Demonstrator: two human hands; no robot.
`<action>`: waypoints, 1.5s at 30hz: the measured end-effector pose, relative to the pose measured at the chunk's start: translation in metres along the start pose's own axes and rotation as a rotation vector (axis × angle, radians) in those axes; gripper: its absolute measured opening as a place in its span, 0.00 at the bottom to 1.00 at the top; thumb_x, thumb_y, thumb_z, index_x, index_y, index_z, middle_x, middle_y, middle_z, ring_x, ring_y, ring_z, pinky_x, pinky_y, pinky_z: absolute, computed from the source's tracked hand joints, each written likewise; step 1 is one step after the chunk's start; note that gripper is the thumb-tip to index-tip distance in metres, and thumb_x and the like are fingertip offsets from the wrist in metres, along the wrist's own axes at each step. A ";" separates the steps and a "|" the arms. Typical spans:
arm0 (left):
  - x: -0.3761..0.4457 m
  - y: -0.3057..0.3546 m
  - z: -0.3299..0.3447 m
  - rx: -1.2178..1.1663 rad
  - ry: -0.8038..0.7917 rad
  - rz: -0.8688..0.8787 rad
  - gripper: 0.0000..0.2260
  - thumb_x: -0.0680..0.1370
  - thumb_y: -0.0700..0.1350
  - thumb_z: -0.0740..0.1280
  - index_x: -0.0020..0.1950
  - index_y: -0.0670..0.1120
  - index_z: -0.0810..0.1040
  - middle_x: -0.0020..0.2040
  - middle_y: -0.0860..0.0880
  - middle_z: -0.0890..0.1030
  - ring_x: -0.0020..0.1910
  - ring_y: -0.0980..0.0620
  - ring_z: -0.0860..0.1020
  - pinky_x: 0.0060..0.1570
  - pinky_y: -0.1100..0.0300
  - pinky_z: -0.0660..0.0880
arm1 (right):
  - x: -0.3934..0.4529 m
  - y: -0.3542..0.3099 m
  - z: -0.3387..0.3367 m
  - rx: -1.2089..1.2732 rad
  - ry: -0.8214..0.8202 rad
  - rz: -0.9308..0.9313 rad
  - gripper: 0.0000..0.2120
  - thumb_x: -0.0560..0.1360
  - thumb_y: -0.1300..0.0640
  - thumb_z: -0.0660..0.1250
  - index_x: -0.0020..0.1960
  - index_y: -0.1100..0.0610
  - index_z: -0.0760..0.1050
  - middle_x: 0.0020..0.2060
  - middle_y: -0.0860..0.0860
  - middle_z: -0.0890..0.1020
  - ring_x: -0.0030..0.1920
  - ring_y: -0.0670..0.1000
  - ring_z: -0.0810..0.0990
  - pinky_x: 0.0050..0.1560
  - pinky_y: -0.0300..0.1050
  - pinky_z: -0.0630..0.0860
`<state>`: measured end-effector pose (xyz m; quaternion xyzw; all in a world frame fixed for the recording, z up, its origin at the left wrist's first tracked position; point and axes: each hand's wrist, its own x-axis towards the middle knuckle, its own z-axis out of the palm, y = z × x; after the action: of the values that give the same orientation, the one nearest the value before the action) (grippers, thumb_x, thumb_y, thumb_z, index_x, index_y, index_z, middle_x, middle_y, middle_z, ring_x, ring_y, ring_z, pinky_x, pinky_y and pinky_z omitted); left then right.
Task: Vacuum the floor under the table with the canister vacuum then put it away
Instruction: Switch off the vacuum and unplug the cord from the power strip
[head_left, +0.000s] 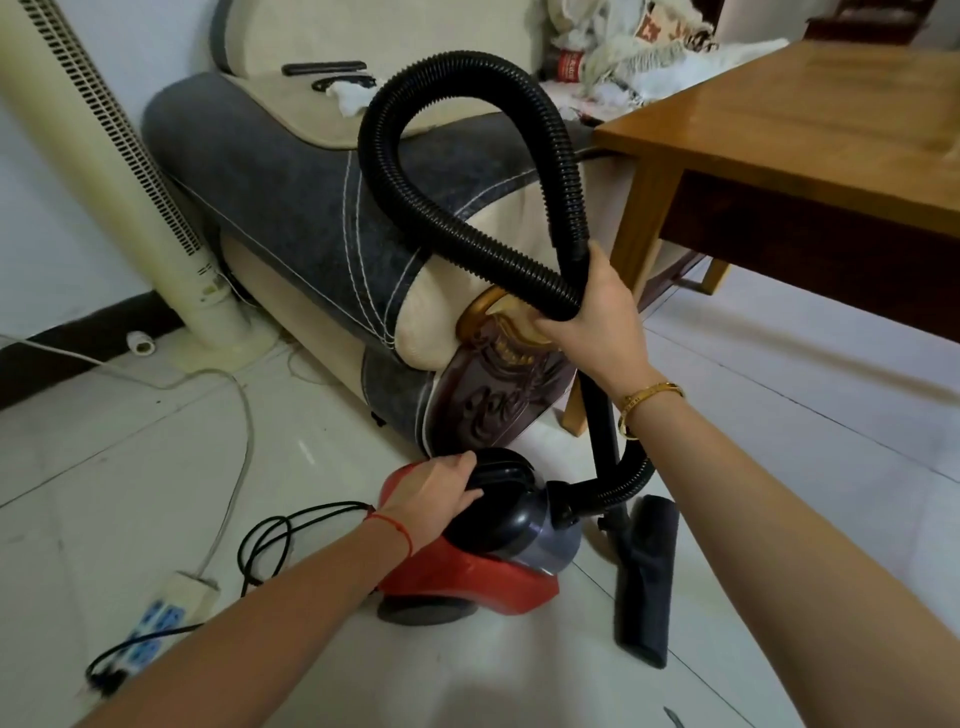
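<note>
Red and black, the canister vacuum (483, 545) sits on the white tiled floor (779, 467) in front of me, beside the end of the sofa (291, 208). My left hand (434, 491) reaches down from the lower left, arm stretched forward, palm on the black top of the canister with the fingers curled over its handle. My right hand (592, 306) is raised higher, wrist bent with a gold bangle on it, fingers wrapped around the black ribbed hose (452, 145) where the loop crosses itself beside the rigid tube.

The canister's long axis runs from lower left to upper right, its hose end pointing right toward the wooden surface (805, 119). From there the hose curves up, arches in a tall loop above the sofa arm and comes back down into my grip. The black wand (602, 415) stands nearly upright below my right wrist, and its floor nozzle (647, 582) lies on the tiles just right of the canister, long axis running toward me. A black power cord (270, 540) coils on the floor to the left, near a power strip (161, 613)
</note>
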<state>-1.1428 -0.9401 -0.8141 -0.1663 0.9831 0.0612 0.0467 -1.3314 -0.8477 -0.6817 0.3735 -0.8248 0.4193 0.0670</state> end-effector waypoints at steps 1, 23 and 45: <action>-0.001 0.001 0.001 0.004 0.023 -0.005 0.14 0.82 0.52 0.58 0.61 0.43 0.68 0.54 0.46 0.77 0.52 0.48 0.77 0.47 0.57 0.73 | 0.001 0.000 -0.001 -0.012 -0.027 0.005 0.39 0.63 0.47 0.75 0.67 0.54 0.62 0.53 0.49 0.77 0.53 0.51 0.78 0.50 0.52 0.80; -0.097 -0.051 -0.008 -0.171 0.183 -0.196 0.23 0.81 0.53 0.57 0.75 0.46 0.62 0.70 0.47 0.69 0.68 0.51 0.68 0.65 0.60 0.65 | -0.061 -0.083 -0.001 -0.146 0.072 -0.444 0.29 0.78 0.51 0.63 0.74 0.63 0.60 0.74 0.58 0.64 0.75 0.54 0.61 0.76 0.48 0.57; -0.334 -0.208 0.046 -0.291 0.037 -0.975 0.27 0.79 0.49 0.64 0.75 0.43 0.61 0.72 0.45 0.67 0.69 0.49 0.67 0.65 0.57 0.67 | -0.213 -0.197 0.235 -0.154 -0.914 -0.592 0.16 0.80 0.51 0.61 0.63 0.59 0.73 0.56 0.56 0.80 0.58 0.56 0.76 0.55 0.47 0.72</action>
<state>-0.7559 -1.0216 -0.8442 -0.6115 0.7732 0.1655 0.0289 -0.9996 -0.9756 -0.7957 0.7277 -0.6579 0.1161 -0.1556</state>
